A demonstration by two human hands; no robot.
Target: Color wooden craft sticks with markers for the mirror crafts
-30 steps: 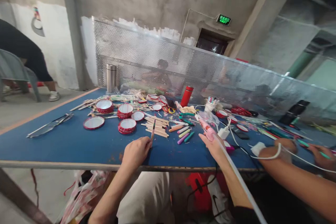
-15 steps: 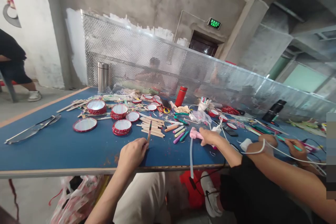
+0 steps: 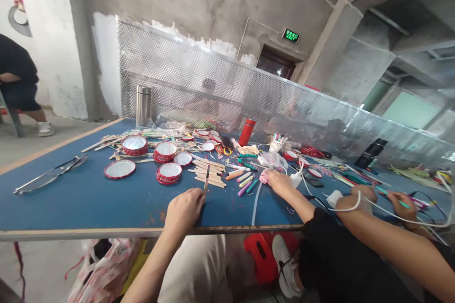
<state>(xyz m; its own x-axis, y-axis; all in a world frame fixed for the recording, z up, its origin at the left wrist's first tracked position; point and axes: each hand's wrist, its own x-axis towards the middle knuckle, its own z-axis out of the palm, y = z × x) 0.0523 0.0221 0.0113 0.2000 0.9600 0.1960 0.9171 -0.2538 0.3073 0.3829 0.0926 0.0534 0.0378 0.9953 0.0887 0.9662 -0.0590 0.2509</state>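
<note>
My left hand (image 3: 185,209) is closed at the table's near edge. Between its thumb and fingers a flat wooden craft stick (image 3: 206,180) with a dark band near the top points upward. My right hand (image 3: 279,183) reaches forward, wrapped round a pink hot glue gun (image 3: 264,176); most of the gun is hidden by the hand. A translucent glue stick (image 3: 256,203) sticks out of it towards the table's front edge. Between the hands lie a spread of plain craft sticks (image 3: 214,177) and several coloured markers (image 3: 245,182).
Red-rimmed round pieces (image 3: 169,171) lie in stacks at left, near a metal tool (image 3: 50,175). A steel flask (image 3: 143,106) and a red flask (image 3: 247,132) stand behind. A white cable (image 3: 355,206) crosses the right side, where a co-worker's hands (image 3: 401,204) hold a green pen-like thing.
My right hand has moved slightly left and forward with the glue gun, and the glue stick now slants. The left hand still holds the craft stick; the view has shifted a little.
</note>
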